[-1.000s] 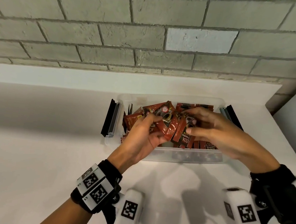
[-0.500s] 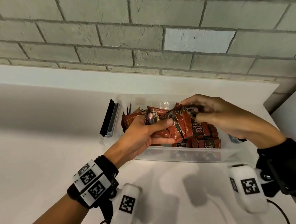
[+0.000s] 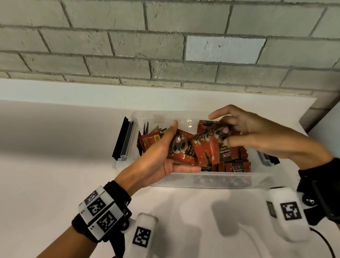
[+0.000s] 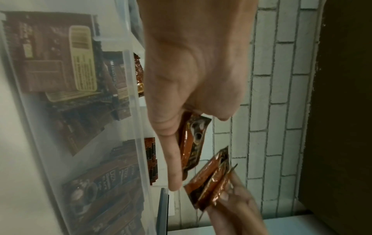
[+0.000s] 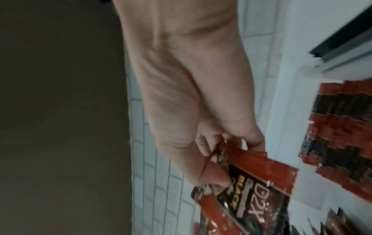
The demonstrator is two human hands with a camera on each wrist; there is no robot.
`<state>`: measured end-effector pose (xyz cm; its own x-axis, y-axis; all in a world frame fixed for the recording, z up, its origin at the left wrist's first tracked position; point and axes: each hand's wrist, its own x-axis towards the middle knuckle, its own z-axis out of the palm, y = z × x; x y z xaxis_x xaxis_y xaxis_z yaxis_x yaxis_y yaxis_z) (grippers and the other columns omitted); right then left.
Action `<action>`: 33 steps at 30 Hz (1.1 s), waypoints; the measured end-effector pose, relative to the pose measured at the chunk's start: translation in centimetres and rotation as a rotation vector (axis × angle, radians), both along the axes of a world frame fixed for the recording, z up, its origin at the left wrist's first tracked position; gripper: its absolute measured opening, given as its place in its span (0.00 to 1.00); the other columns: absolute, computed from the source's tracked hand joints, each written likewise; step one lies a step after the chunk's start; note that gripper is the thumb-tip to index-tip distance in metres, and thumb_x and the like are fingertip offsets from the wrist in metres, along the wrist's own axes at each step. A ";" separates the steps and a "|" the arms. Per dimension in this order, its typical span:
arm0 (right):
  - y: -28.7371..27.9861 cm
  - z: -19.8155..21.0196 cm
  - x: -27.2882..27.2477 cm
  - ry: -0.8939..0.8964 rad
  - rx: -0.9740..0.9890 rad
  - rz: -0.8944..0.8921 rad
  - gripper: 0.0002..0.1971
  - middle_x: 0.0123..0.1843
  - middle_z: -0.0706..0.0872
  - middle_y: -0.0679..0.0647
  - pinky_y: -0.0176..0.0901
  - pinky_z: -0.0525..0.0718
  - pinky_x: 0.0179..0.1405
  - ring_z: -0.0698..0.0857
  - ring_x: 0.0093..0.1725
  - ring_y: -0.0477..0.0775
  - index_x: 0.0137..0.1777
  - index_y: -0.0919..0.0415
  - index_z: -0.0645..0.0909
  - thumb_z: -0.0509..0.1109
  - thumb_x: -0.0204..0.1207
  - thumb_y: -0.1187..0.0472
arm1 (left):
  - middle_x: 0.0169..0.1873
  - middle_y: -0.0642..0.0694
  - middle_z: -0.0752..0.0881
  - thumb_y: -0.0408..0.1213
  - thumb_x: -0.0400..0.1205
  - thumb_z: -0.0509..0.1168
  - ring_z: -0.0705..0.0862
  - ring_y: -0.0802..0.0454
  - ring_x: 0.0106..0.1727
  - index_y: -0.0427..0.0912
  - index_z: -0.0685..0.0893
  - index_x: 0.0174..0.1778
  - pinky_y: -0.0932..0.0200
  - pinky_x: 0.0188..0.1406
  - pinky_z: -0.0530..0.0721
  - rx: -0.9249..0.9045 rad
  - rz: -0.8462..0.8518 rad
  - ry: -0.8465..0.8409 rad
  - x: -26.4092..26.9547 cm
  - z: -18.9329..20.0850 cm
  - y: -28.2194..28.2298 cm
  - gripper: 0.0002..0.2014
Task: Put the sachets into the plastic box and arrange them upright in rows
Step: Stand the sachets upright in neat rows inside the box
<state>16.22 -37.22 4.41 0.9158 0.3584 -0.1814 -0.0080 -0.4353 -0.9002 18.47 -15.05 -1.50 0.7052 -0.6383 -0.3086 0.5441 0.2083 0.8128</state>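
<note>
Red foil coffee sachets (image 3: 232, 167) fill the clear rectangular plastic box (image 3: 212, 180) on the white counter (image 3: 34, 177), some upright in rows at the box's 3 o'clock end, others leaning loose at 9 o'clock. Above the box, the left hand (image 3: 157, 159) cradles a small stack of sachets (image 3: 180, 151) between thumb and straight fingers. At its 2 o'clock, the right hand (image 3: 254, 135) pinches several fanned sachets (image 3: 207, 147) by their top edges.

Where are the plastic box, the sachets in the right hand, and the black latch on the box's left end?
plastic box (image 3: 212, 180), head view, near clear wall.
sachets in the right hand (image 3: 208, 151), head view, red lower part.
black latch (image 3: 122, 138), head view, middle of strip.
</note>
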 end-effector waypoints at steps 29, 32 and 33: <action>3.2 -1.8 0.1 -0.007 0.180 -0.162 0.12 0.61 0.80 0.70 0.59 0.86 0.58 0.86 0.56 0.68 0.66 0.60 0.67 0.58 0.84 0.65 | 0.61 0.35 0.86 0.22 0.76 0.68 0.84 0.36 0.62 0.37 0.75 0.69 0.50 0.58 0.85 0.040 0.074 -0.170 0.4 1.5 -1.7 0.25; 2.6 -0.1 0.2 -0.055 0.015 0.014 0.15 0.59 0.82 0.66 0.58 0.85 0.59 0.86 0.55 0.64 0.69 0.54 0.66 0.57 0.85 0.65 | 0.65 0.30 0.81 0.24 0.74 0.69 0.81 0.33 0.67 0.33 0.71 0.72 0.44 0.68 0.79 -0.022 -0.108 -0.068 1.2 2.3 -0.6 0.29; 2.5 0.5 0.3 -0.081 -0.036 0.079 0.16 0.57 0.84 0.60 0.56 0.85 0.59 0.86 0.55 0.60 0.71 0.52 0.65 0.57 0.85 0.64 | 0.66 0.29 0.80 0.25 0.73 0.69 0.79 0.31 0.68 0.32 0.71 0.72 0.41 0.70 0.77 -0.048 -0.179 -0.053 1.5 2.5 -0.3 0.29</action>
